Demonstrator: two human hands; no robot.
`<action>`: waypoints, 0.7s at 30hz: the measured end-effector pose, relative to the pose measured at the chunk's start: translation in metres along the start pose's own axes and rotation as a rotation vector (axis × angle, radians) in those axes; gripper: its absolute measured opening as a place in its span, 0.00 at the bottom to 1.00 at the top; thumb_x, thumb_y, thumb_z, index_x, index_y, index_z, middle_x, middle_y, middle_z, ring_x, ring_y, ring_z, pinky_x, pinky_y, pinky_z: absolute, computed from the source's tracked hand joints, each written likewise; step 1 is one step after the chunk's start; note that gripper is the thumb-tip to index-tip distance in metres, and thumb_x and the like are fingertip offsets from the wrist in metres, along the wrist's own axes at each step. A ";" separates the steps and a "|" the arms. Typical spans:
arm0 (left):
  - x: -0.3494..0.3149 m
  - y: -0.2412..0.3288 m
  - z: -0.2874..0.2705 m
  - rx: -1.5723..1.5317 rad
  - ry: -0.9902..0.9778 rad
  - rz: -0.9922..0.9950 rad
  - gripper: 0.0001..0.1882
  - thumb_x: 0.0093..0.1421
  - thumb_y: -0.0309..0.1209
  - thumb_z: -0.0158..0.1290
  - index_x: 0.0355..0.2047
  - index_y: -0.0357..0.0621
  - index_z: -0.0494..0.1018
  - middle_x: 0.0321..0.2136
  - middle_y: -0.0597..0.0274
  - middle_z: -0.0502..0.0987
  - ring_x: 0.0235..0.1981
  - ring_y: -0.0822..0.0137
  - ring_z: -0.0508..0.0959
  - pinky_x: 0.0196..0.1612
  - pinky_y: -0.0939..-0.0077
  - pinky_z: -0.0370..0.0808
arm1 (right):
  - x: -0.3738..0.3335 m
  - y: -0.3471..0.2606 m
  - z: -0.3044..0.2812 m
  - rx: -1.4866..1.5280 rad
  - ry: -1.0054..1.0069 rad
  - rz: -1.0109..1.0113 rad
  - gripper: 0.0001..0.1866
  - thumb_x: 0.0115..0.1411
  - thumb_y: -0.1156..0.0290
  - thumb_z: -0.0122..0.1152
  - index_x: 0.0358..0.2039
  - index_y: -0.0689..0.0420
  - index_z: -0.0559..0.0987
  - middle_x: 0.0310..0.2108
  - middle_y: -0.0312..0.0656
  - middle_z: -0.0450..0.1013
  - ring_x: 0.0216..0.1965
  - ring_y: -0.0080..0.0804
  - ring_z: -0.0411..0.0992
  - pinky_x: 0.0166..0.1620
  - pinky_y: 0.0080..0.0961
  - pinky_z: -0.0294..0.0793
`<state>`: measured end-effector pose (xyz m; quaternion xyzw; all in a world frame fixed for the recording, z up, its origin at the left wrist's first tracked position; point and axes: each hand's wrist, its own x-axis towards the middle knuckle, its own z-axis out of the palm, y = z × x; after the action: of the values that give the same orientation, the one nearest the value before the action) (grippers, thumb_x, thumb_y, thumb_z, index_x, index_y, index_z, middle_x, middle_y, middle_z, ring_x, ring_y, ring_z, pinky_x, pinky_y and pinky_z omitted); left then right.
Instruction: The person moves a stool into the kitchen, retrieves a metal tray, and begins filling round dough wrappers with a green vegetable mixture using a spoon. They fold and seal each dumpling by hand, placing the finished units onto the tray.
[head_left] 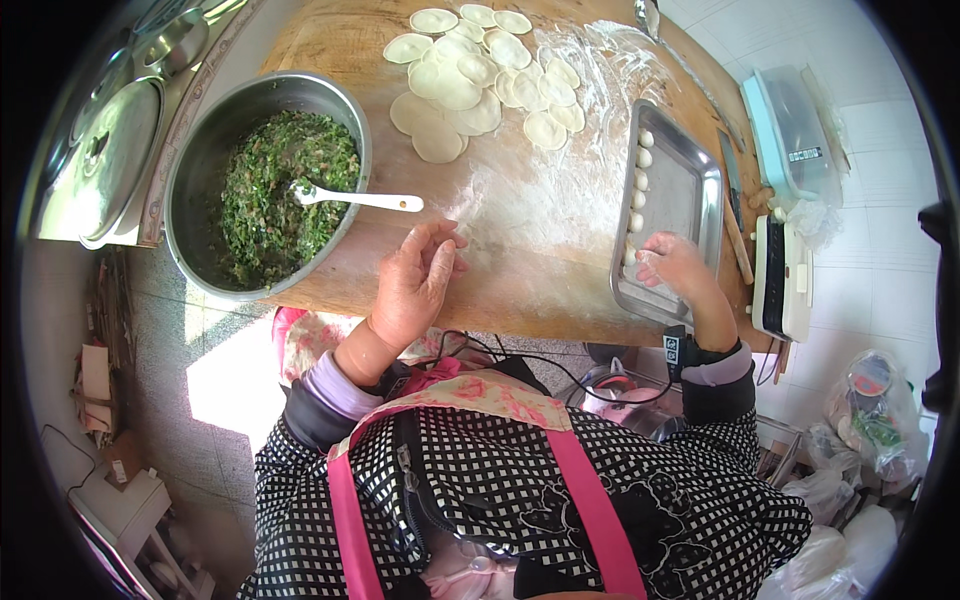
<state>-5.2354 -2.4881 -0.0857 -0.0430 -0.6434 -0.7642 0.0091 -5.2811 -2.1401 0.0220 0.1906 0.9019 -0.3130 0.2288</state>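
Observation:
My left hand (410, 280) hovers over the near edge of the floured table, with loosely curved fingers apart and nothing visible in them. Left of it stands a large metal bowl (185, 235) of chopped green filling (275, 190). A white spoon (370, 200) rests in the filling, its handle pointing toward my left hand. My right hand (675, 265) reaches over the near end of a metal tray (680, 210). Its bent, parted fingertips are beside the nearest dumpling (630, 253), in a row of several small white dumplings (640, 178) along the tray's left side.
Several round dough wrappers (455, 85) lie overlapping at the far side of the wooden table (510, 290), near scattered flour (585, 100). Right of the tray are a knife (729, 160), a wooden rolling pin (738, 240), a white appliance (783, 275) and a light-blue plastic box (790, 130).

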 end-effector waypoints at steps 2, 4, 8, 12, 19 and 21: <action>-0.003 0.001 -0.003 -0.014 -0.065 0.008 0.11 0.63 0.21 0.44 0.46 0.34 0.65 0.33 0.58 0.75 0.30 0.72 0.77 0.33 0.82 0.74 | 0.002 -0.004 0.005 -0.065 0.002 0.004 0.07 0.57 0.73 0.56 0.32 0.63 0.74 0.25 0.42 0.73 0.22 0.27 0.74 0.26 0.21 0.72; -0.004 0.002 -0.007 -0.043 -0.103 -0.001 0.11 0.63 0.20 0.43 0.46 0.34 0.65 0.33 0.58 0.75 0.30 0.72 0.77 0.34 0.81 0.74 | 0.000 -0.021 -0.002 -0.425 0.181 -0.216 0.07 0.55 0.73 0.57 0.32 0.63 0.74 0.24 0.43 0.73 0.22 0.27 0.73 0.27 0.23 0.72; -0.001 -0.005 -0.009 -0.006 -0.125 0.041 0.12 0.60 0.21 0.46 0.45 0.34 0.65 0.32 0.56 0.75 0.31 0.68 0.78 0.34 0.77 0.75 | -0.007 -0.089 0.001 -0.553 0.316 -0.325 0.05 0.55 0.75 0.54 0.31 0.63 0.74 0.25 0.41 0.73 0.24 0.25 0.73 0.28 0.22 0.69; 0.004 -0.012 -0.011 0.013 -0.132 0.073 0.13 0.58 0.22 0.49 0.44 0.35 0.66 0.32 0.51 0.75 0.33 0.60 0.78 0.36 0.71 0.75 | 0.035 -0.159 0.058 -0.494 0.107 -0.400 0.09 0.56 0.71 0.57 0.34 0.63 0.74 0.30 0.44 0.75 0.30 0.30 0.75 0.34 0.23 0.72; 0.006 -0.010 -0.010 0.022 -0.055 0.124 0.11 0.56 0.25 0.49 0.39 0.35 0.67 0.29 0.47 0.73 0.29 0.52 0.76 0.34 0.65 0.73 | 0.060 -0.194 0.162 -0.309 0.185 -0.605 0.19 0.50 0.63 0.66 0.37 0.64 0.74 0.31 0.49 0.75 0.33 0.37 0.75 0.39 0.28 0.74; 0.005 -0.014 -0.010 0.048 -0.045 0.139 0.11 0.55 0.25 0.50 0.39 0.35 0.67 0.29 0.46 0.73 0.29 0.52 0.76 0.34 0.66 0.73 | 0.064 -0.198 0.175 -0.444 0.268 -0.620 0.23 0.48 0.59 0.68 0.38 0.64 0.74 0.31 0.48 0.75 0.33 0.38 0.74 0.39 0.29 0.74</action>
<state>-5.2423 -2.4949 -0.1004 -0.1045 -0.6571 -0.7449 0.0490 -5.3793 -2.3864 -0.0399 -0.1054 0.9841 -0.1372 0.0395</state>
